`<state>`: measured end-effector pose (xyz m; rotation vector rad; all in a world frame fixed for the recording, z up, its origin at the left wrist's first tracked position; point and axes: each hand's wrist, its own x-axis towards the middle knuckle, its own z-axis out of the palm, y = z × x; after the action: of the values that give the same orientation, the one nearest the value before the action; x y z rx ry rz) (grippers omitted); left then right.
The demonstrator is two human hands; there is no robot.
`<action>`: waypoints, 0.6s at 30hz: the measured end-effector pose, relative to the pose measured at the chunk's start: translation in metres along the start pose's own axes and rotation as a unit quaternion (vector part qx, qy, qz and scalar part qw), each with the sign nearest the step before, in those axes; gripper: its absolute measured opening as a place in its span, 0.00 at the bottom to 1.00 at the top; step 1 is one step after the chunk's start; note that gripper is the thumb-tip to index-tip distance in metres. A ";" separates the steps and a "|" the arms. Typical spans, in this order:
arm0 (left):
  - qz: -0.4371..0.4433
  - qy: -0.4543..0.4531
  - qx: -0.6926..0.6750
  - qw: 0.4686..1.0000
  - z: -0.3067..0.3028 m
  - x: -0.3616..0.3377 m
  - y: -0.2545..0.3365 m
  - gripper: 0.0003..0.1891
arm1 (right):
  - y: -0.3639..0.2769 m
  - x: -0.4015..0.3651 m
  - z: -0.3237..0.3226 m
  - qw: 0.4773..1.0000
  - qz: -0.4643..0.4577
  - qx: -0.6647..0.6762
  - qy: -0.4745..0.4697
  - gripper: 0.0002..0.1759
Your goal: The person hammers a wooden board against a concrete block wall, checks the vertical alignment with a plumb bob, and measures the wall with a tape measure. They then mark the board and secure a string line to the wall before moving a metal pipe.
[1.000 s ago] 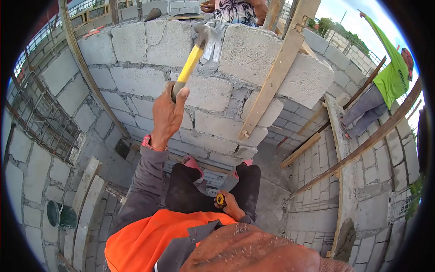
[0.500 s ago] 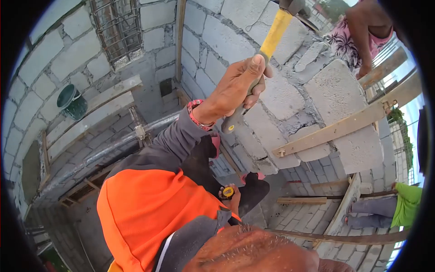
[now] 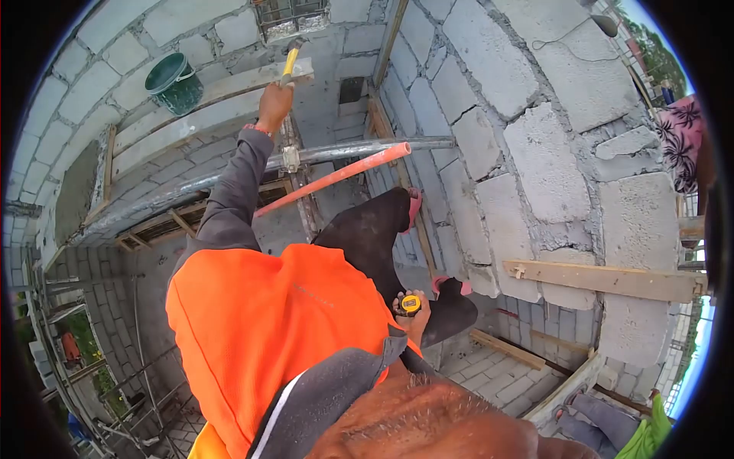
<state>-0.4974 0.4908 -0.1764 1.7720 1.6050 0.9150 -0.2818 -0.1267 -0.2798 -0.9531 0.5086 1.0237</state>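
Note:
My left hand (image 3: 274,106) reaches out to the upper left, its fingers wrapped round the yellow handle of a hammer (image 3: 290,66). The dark head of the hammer points up and away, in front of a wooden plank (image 3: 252,92). Close to my torso, my right hand (image 3: 418,315) is closed on a small yellow and black tape measure (image 3: 410,304). Whether any of its blade is pulled out cannot be made out.
A dark green bucket (image 3: 174,86) stands on the planks at upper left. An orange-red pipe (image 3: 336,180) slants below a metal scaffold tube (image 3: 344,151). Concrete block walls (image 3: 547,157) rise around me. Another person (image 3: 646,436) in green is at lower right; pink patterned clothing (image 3: 683,141) shows at right.
My left hand has swung the hammer from in front of the right block wall to the upper left, farther away. My right hand still holds the tape measure. The view has turned left.

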 end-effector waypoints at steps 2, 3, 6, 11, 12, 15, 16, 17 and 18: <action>-0.061 -0.024 0.051 0.997 0.005 0.026 -0.026 0.24 | -0.002 -0.003 0.002 1.000 0.002 0.007 -0.004 0.10; -0.085 -0.022 0.084 0.993 0.011 0.043 -0.045 0.25 | -0.003 -0.004 0.000 1.000 0.000 0.013 -0.004 0.10; -0.119 0.029 0.127 0.984 0.031 0.074 -0.091 0.28 | 0.000 -0.017 0.006 0.999 -0.014 0.027 0.020 0.09; -0.061 -0.052 0.263 0.962 0.064 0.116 -0.188 0.31 | 0.001 -0.020 0.023 0.997 -0.022 0.039 0.065 0.08; -0.141 -0.051 0.287 0.946 0.070 0.114 -0.189 0.31 | 0.001 -0.017 0.022 0.997 -0.023 0.039 0.064 0.08; -0.121 -0.069 0.320 0.937 0.063 0.081 -0.168 0.27 | 0.001 -0.013 0.024 0.996 -0.034 0.051 0.071 0.09; -0.108 -0.070 0.332 0.934 0.061 0.073 -0.166 0.27 | 0.002 -0.011 0.022 0.996 -0.031 0.059 0.067 0.09; -0.088 -0.080 0.355 0.927 0.064 0.076 -0.180 0.27 | 0.002 -0.008 0.020 0.995 -0.035 0.065 0.063 0.09; -0.068 -0.091 0.380 0.918 0.068 0.082 -0.193 0.26 | 0.003 -0.007 0.017 0.996 -0.035 0.064 0.052 0.10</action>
<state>-0.5557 0.5961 -0.3614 2.1050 2.0847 0.0195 -0.2889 -0.1146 -0.2672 -0.9071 0.6160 0.8716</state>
